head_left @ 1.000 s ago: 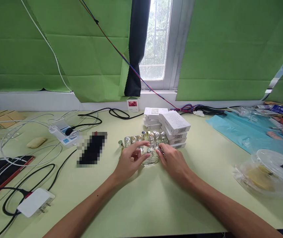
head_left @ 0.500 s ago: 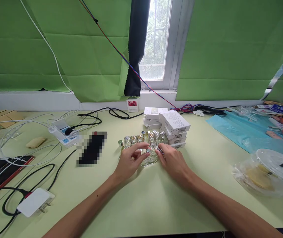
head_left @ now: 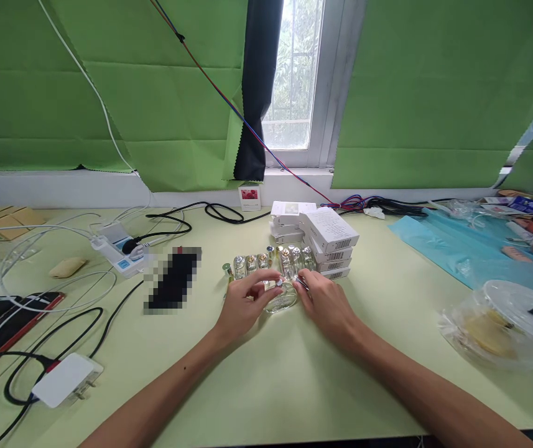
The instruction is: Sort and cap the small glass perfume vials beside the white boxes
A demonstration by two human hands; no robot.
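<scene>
My left hand [head_left: 246, 303] is closed in a pinch, with a small silver cap [head_left: 279, 283] between thumb and forefinger. My right hand [head_left: 326, 300] is closed round a small shiny metal piece [head_left: 302, 283], mostly covered by the fingers, so its kind is unclear. Between the hands a clear oval glass bottle [head_left: 282, 302] lies on the table, its neck end close to my left fingertips. Just beyond stand small glass bottles with metallic tops, one group [head_left: 250, 264] behind my left hand and another group [head_left: 295, 260] behind my right.
White boxes [head_left: 329, 230] are stacked behind the bottles. A black blurred-out phone-like slab [head_left: 175, 280] lies to the left, near a power strip [head_left: 119, 252] and tangled cables. A lidded plastic cup [head_left: 509, 323] and a blue plastic sheet [head_left: 443, 249] are at the right.
The silver cap in my left fingers has turned slightly and looks brighter on top. Both hands stay in nearly the same place.
</scene>
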